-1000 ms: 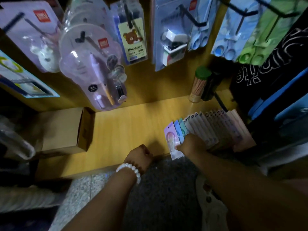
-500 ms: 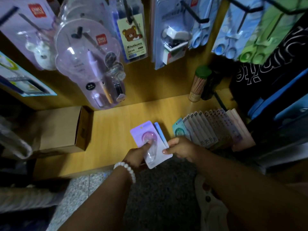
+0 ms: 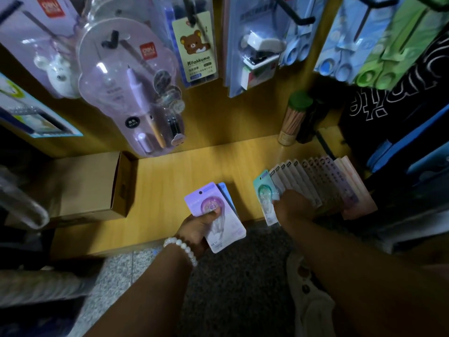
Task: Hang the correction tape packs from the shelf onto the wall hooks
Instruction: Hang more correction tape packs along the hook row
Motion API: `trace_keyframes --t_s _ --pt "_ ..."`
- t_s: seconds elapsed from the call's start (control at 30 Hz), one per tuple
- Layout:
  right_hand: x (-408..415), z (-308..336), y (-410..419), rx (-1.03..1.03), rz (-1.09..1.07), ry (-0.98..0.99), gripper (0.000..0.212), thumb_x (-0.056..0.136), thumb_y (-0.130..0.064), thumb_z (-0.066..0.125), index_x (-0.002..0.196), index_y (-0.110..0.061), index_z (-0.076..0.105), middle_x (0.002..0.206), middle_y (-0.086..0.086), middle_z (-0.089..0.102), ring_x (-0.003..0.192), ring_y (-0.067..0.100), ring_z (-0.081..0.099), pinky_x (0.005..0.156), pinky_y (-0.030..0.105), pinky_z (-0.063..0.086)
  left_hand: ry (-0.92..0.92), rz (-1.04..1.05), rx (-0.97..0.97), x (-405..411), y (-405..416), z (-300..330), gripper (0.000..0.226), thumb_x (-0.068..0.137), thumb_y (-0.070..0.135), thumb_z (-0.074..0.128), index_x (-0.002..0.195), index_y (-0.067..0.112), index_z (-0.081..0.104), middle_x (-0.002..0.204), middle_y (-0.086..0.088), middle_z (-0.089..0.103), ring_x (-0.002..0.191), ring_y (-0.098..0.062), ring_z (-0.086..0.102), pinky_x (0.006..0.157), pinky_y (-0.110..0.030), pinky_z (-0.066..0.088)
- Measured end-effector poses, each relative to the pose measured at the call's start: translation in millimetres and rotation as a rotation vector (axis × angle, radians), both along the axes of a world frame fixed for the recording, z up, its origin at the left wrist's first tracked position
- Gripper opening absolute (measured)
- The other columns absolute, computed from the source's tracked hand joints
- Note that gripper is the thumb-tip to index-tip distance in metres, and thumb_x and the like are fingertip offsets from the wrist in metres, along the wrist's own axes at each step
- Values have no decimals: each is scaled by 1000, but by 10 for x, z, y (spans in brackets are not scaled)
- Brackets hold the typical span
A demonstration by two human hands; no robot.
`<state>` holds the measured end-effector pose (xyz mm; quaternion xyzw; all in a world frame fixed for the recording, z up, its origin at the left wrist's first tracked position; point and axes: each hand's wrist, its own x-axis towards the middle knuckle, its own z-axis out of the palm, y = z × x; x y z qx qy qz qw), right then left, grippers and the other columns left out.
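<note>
Left hand [image 3: 196, 226]: held the purple pack [image 3: 213, 215], with a blue pack [image 3: 224, 190] behind it, lifted off the row since a moment before.
Right hand [image 3: 290, 206]: gripped the green pack [image 3: 264, 195] on the shelf [image 3: 182, 171].
Meaning: packs gathered, none hung yet.

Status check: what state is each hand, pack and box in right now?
Left hand: grips the purple pack.
Purple pack: lifted, blue pack behind it.
Right hand: on the green pack.
Green pack: at the row's front on the shelf.
Cardboard box: open-ended.
</note>
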<state>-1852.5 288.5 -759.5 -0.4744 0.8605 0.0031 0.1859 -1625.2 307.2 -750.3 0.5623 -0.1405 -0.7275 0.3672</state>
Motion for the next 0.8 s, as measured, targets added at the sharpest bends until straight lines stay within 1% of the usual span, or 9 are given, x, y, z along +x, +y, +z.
trace_keyframes --t_s 0.07,0.2,0.3,0.43,0.5,0.53,0.63,0.7,0.8 --pt "7 3 -34 45 6 -53 34 97 -26 47 118 -2 60 123 16 61 117 34 56 90 35 46 -5 -2 -4 -1 2 -3 43 78 9 74 118 -2 64 115 -25 68 102 -40 65 98 -58 49" --pt "72 87 -89 48 -10 -112 39 96 -27 51 127 -4 55 135 15 54 127 32 50 104 40 42 -50 6 -18 27 25 21 45 70 12 78 112 0 66 108 -23 71 93 -36 68 86 -49 55" --pt "143 201 -93 3 85 -176 35 93 -34 53 118 -9 61 125 12 60 116 31 57 90 35 47 -101 47 -21 74 47 54 27 81 6 73 107 1 66 105 -22 70 89 -35 67 82 -45 54" --pt "263 477 -78 -109 100 -401 27 90 -31 60 93 -5 70 101 16 70 97 33 65 78 30 49 -176 84 -29 147 109 158 11 82 1 71 93 2 67 97 -21 69 83 -33 65 84 -45 51" --pt "344 643 -29 -200 85 -574 20 88 -26 64 84 -7 68 84 16 71 80 29 68 73 32 53 -210 103 -52 193 158 242 6 83 0 70 87 2 66 99 -23 67 86 -34 64 89 -47 50" --pt "385 729 9 -238 59 -663 17 87 -23 66 82 -7 67 73 12 69 66 22 68 64 29 53 -229 108 -70 215 181 292 5 84 0 70 87 2 66 101 -24 67 87 -34 63 91 -48 50" --pt "467 914 121 -271 -11 -884 13 85 -16 70 79 -6 64 40 -6 53 29 1 46 42 16 35 -232 124 -136 281 254 445 10 86 1 67 96 0 65 107 -26 66 93 -36 63 92 -50 49" --pt "511 1027 200 -261 -5 -994 13 85 -12 69 77 -4 63 33 -7 47 25 2 37 37 13 29 -213 136 -183 314 319 561 12 88 2 65 99 -1 64 103 -23 66 86 -33 64 85 -44 52" --pt "570 1169 326 -235 57 -1081 12 87 -9 66 78 -1 62 34 -4 45 26 5 31 34 13 25 -162 128 -272 357 415 715 11 89 4 64 100 2 64 105 -21 67 78 -29 67 76 -38 54"
